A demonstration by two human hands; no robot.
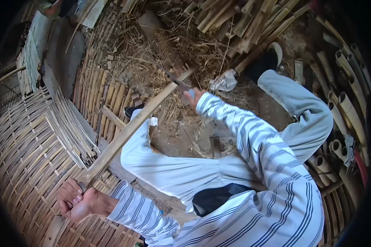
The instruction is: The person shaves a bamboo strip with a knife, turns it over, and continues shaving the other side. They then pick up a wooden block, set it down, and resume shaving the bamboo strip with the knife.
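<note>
Head view: bamboo strip (132, 128) ends at the curled left fingers (71, 188).

- Pretty soft, cool light overall, couldn't tell where it came from
- Shirt (276, 164) and pants (173, 171) were easily the brightest bits, pale bluish, with soft shadows in the folds
- Straw (185, 45) up top looked dimmer and browner
- Tiny bright sliver at the far left edge
- Heavy fisheye: the mat (29, 156) curved like crazy, corners went full black
- Knife (183, 87) came out kinda soft, fine detail was mushy
</note>
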